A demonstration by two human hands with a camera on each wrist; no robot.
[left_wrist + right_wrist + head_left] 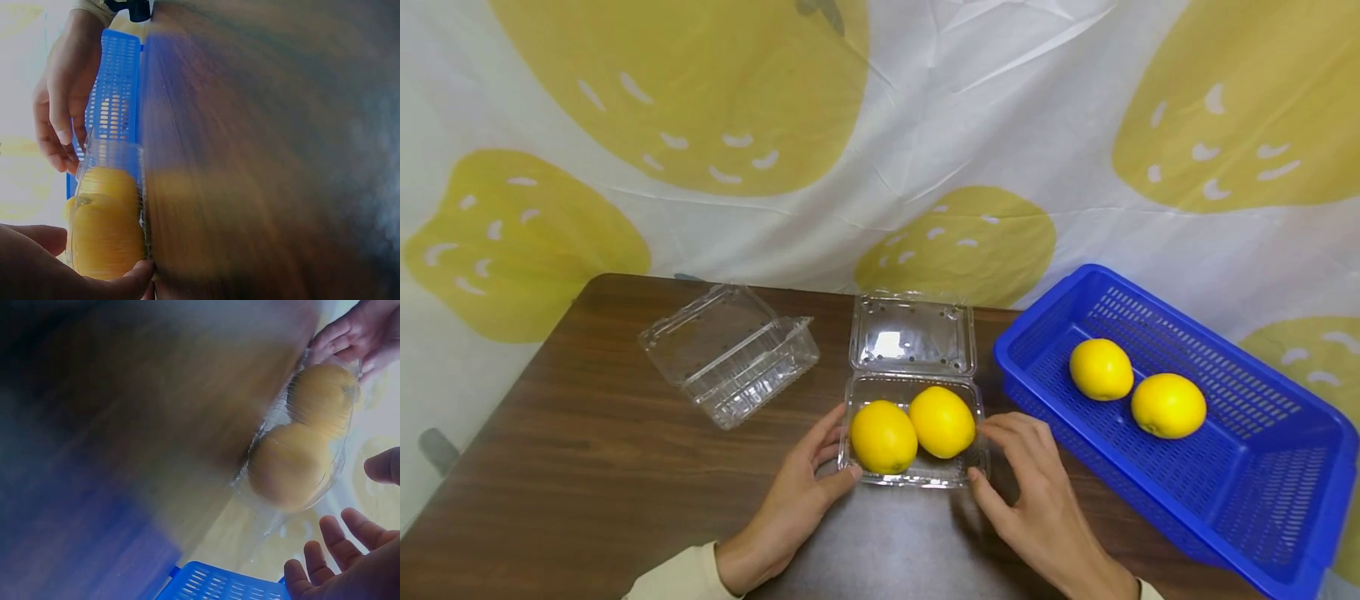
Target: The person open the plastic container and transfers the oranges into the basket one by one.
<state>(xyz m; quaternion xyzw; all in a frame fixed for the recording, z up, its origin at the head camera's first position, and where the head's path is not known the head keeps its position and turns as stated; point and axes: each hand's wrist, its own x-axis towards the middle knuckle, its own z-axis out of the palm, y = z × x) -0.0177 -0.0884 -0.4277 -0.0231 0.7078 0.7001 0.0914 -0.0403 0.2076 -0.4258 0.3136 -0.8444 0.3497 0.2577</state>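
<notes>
A clear plastic clamshell box (913, 479) stands on the table with its lid (912, 333) folded back. Two yellow citrus fruits (883, 437) sit side by side in its base. At the box's left end, my left hand (793, 492) holds the front corner, its thumb in front and fingers along the side wall. My right hand (1033, 492) is beside the right end. Its fingers (340, 540) are spread and a little apart from the plastic in the right wrist view, with nothing in them.
To the right, a blue plastic basket (1195, 517) holds two more yellow citrus fruits (1101, 369). A second clear clamshell box (752, 387), lid up, lies on the left of the brown wooden table (587, 467). Behind the table hangs a white cloth (760, 233) with yellow fruit prints.
</notes>
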